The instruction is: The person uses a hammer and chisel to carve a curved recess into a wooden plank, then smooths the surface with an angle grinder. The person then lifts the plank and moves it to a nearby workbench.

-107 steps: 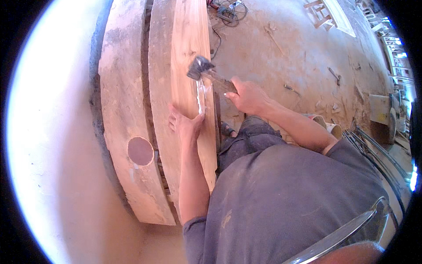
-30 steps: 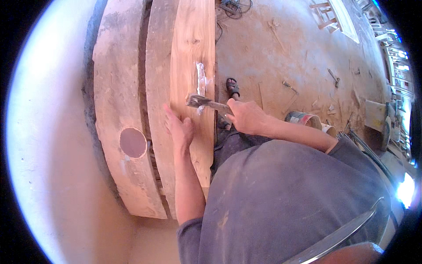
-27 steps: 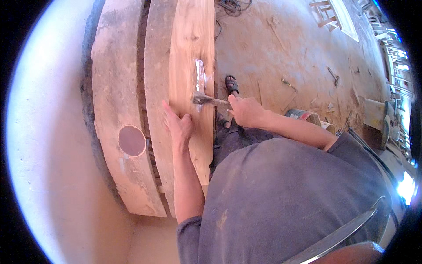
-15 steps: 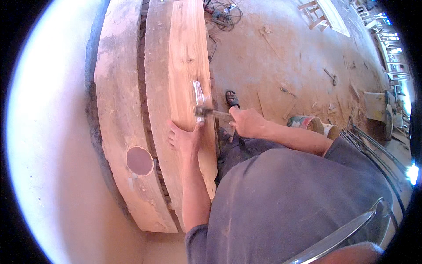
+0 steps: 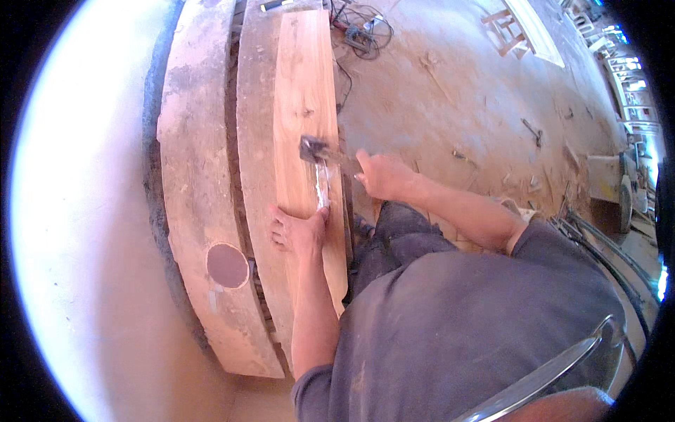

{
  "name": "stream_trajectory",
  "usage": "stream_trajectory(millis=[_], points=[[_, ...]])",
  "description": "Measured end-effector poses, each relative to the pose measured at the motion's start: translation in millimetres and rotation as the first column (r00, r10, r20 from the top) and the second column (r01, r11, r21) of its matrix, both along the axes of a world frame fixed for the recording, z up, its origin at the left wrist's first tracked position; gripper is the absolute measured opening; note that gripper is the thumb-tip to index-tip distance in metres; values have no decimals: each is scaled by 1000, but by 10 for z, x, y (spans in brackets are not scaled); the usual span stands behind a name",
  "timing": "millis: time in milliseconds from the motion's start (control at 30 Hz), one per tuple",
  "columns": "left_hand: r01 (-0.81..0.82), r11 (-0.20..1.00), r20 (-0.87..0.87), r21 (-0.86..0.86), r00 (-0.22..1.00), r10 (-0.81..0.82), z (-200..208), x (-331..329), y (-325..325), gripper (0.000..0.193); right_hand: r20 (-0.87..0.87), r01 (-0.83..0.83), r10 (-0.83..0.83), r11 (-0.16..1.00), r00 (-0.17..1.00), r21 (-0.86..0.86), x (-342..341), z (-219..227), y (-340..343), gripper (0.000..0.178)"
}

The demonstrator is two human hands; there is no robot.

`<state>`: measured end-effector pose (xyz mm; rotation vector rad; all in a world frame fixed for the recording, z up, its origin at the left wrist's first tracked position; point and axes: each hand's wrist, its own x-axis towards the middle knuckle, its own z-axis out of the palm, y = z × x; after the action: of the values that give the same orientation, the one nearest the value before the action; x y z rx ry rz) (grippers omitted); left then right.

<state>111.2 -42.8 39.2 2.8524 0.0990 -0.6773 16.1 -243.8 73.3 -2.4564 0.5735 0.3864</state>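
A narrow shiny silver strip lies lengthwise on a light wooden plank; its exact kind is unclear. My left hand rests across the plank, fingers spread past its left edge, with the thumb against the strip's near end. In my right hand is a hammer, its handle blurred and pointing left. The hammer's dark head is over the strip's far end and hides it; whether they touch I cannot tell.
Under the plank runs a worn wooden bench, with a second board beside it bearing a brown disc. A corded power tool lies on the dusty floor beyond. Rods stand at the right.
The hammer has moved farther from me, from the strip's near part to its far end. My left hand stays by the near end. The whole view has shifted slightly.
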Motion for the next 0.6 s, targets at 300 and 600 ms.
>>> stream_trajectory(millis=[300,600], points=[[-17,995,19,-95,1000,19,-36,-10,46,129,26,-5,4,1000,1000,22,-8,-40,-41,36],[0,1000,28,-11,1000,0,-3,9,-20,129,55,42,-44,998,998,42,-1,-25,-24,35]])
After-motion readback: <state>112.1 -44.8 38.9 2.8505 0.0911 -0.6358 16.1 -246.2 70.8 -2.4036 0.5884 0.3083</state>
